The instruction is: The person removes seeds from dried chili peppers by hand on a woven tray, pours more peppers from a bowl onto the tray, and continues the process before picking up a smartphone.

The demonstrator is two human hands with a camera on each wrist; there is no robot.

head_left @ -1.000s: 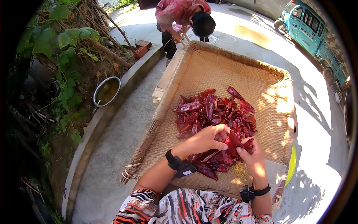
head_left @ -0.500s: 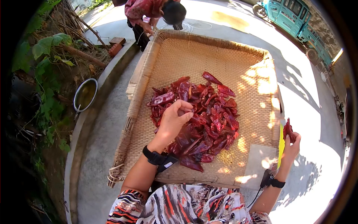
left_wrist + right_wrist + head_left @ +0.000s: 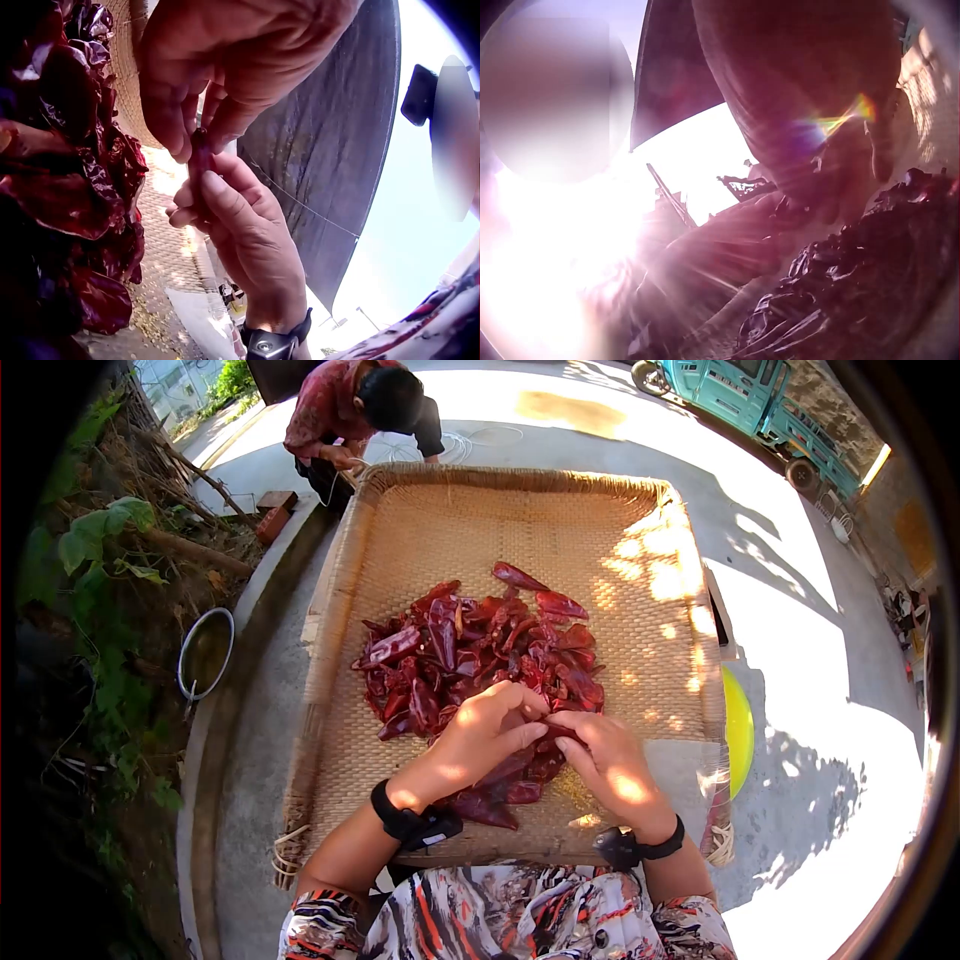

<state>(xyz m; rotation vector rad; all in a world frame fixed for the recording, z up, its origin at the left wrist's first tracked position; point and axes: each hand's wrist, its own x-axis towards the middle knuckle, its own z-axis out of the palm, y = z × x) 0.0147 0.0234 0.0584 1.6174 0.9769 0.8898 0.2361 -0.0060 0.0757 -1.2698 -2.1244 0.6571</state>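
Note:
Dried red peppers (image 3: 470, 635) lie heaped in a woven tray (image 3: 480, 525), and their glossy skins fill the left side of the left wrist view. Over the near side of the heap both hands meet at one dark red pepper (image 3: 199, 169). The right hand (image 3: 615, 770) grips its body between thumb and fingers, as the left wrist view shows. At the pepper's tip, the left hand (image 3: 480, 740) pinches with thumb and fingertips. Yellow seeds (image 3: 572, 790) are scattered on the weave beside the peppers. Glare washes out much of the right wrist view.
Beyond the tray's far left corner another person (image 3: 350, 420) bends down. A yellow-green round object (image 3: 738, 732) is at the tray's right edge. On the left are a metal basin (image 3: 207, 652), a low concrete curb (image 3: 225, 690) and plants. A teal three-wheeler (image 3: 735, 400) stands far right.
The right hand went out past the tray's right side with a pepper, then came back to the left hand, where it now holds a pepper. The head view has shifted, moving the tray leftward.

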